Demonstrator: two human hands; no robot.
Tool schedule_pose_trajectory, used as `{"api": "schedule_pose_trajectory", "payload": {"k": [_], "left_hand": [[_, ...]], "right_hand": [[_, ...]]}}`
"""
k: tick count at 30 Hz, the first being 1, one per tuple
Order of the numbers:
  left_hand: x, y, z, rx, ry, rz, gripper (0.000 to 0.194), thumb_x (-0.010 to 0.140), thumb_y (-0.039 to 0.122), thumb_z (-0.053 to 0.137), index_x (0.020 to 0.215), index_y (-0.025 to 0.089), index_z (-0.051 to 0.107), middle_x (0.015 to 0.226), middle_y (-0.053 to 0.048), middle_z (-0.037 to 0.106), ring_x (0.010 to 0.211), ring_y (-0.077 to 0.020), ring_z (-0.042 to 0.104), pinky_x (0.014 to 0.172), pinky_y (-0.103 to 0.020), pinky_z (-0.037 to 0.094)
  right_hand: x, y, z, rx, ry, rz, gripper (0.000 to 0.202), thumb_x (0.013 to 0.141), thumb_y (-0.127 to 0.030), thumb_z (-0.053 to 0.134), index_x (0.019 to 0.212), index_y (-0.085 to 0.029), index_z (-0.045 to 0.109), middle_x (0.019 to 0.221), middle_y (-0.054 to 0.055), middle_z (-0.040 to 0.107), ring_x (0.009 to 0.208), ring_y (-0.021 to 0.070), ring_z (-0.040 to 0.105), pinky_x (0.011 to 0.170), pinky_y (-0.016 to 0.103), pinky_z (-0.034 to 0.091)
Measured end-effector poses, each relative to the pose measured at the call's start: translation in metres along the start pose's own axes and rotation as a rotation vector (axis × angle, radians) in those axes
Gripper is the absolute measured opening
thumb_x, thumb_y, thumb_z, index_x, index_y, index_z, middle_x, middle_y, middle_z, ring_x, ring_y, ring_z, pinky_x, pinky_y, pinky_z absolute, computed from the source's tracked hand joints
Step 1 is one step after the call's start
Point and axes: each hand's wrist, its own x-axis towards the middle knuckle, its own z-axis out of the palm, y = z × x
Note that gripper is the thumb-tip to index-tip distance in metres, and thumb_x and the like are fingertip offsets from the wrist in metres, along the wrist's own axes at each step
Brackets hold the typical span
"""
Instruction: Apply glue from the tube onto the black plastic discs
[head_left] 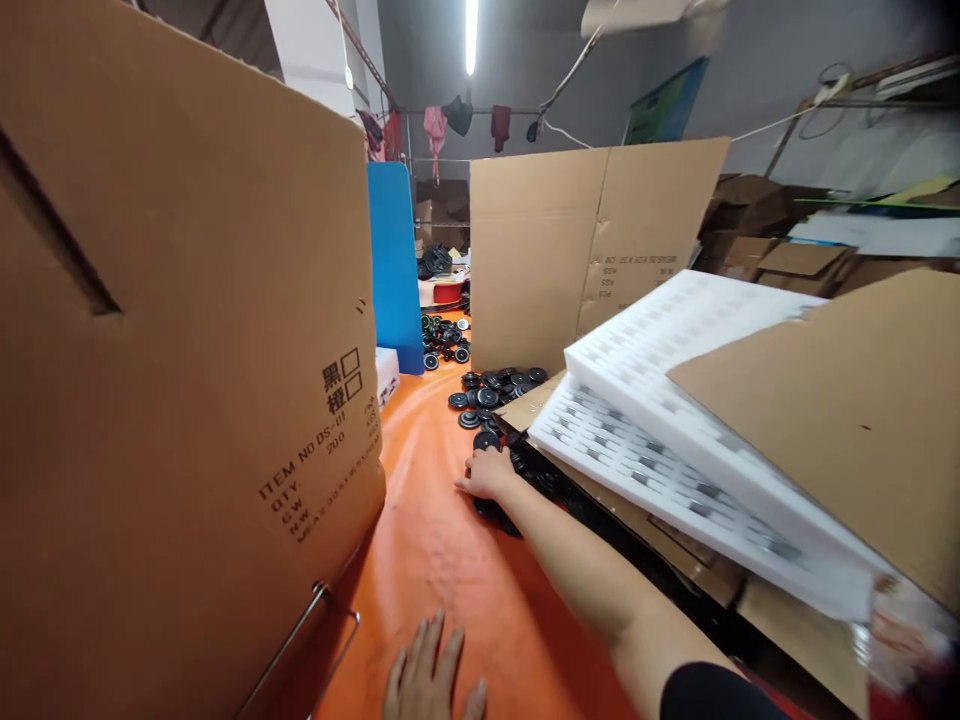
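Observation:
My right hand (489,474) reaches forward over a heap of black round discs (491,512) on the orange surface (420,550). Its bent fingers close at the edge of one black disc (486,440), and their tips are partly hidden. Lower down, my left hand (426,672) lies on the orange surface with its fingers apart and holds nothing. More black discs (487,397) with raised rings are piled just beyond my right hand, beside the open flap of a carton.
A tall printed carton (187,350) stands at left, with a bent metal wire frame (330,600) at its foot. White foam trays (645,460) lean across an open carton (840,400) at right. Behind are a blue panel (395,265) and a cardboard sheet (540,260).

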Motion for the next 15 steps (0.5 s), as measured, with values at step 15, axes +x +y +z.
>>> {"api": "schedule_pose_trajectory", "payload": {"k": [15], "left_hand": [[-0.017,-0.008,-0.003,-0.234,0.262,0.096,0.067,0.083,0.053,0.038,0.141,0.021,0.025,0.150,-0.009,0.021,0.134,-0.0282,0.027,0.106,-0.047,0.028]], "right_hand": [[-0.195,-0.012,0.010,0.230,0.096,-0.008,0.050,0.089,-0.054,0.026,0.126,-0.030,0.050,0.130,0.004,0.051,0.118,0.0216,0.044,0.098,0.036,0.030]]}}
